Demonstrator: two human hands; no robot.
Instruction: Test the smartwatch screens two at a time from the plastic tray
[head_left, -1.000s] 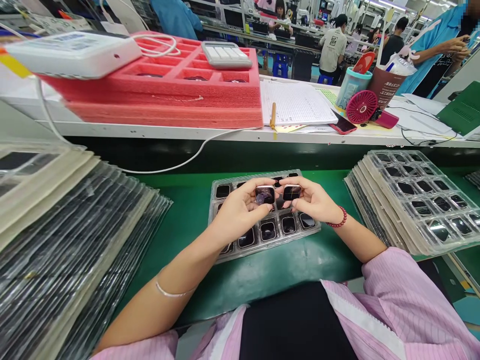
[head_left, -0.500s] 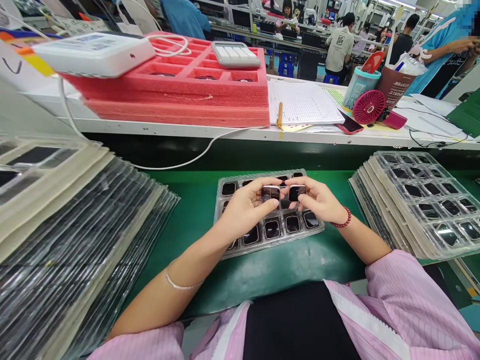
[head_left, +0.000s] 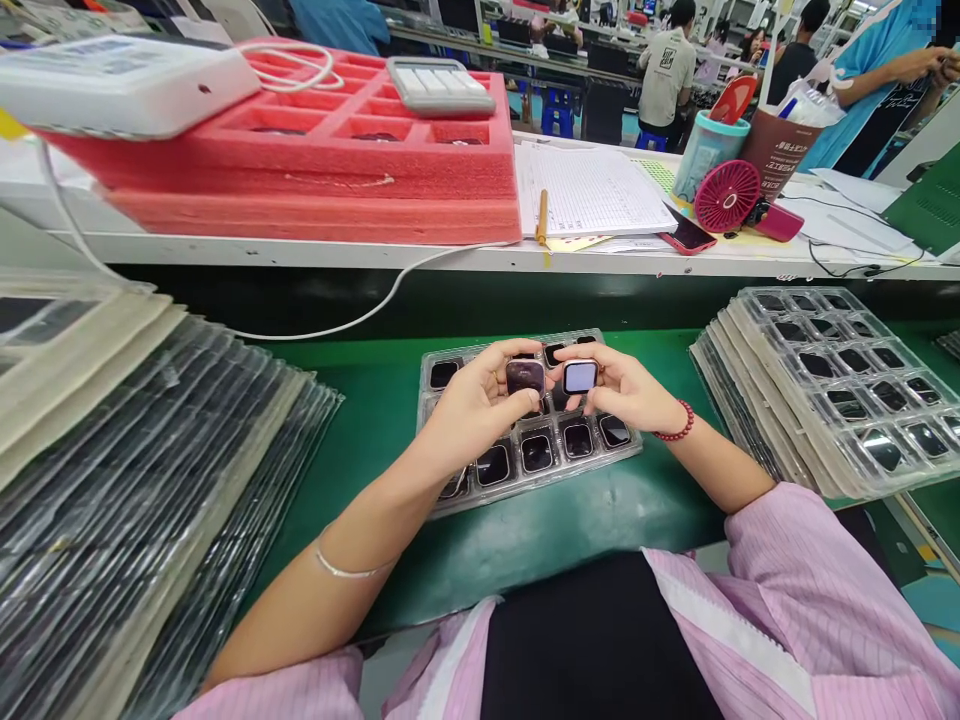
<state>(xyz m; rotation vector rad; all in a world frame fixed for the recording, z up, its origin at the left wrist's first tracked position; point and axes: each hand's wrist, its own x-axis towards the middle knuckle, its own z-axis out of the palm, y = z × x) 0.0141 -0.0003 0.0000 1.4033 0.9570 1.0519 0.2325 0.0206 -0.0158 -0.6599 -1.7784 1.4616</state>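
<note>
My left hand [head_left: 480, 405] is closed on a dark-screened smartwatch case [head_left: 525, 377], thumb along its lower edge. In my right hand [head_left: 626, 390] is a second smartwatch case [head_left: 580, 377], pinched between thumb and fingers, its screen lit pale. Both cases have no straps and are held side by side, slightly apart. Beneath them a clear plastic tray [head_left: 634, 445] lies on the green mat, holding several more dark watch cases [head_left: 536, 453] in its pockets. My hands cover part of the tray's middle.
Tall stacks of clear trays stand at left [head_left: 172, 470] and right [head_left: 840, 400]. On the white shelf are red foam [head_left: 322, 215], a white device [head_left: 127, 85], paper sheets [head_left: 600, 190], a pen [head_left: 541, 215], a phone [head_left: 688, 235], a pink fan [head_left: 727, 197] and cups. People are beyond.
The watch screen in my right hand has gone from dark to lit pale. Both hands still hold their watch cases. The whole view has shifted slightly.
</note>
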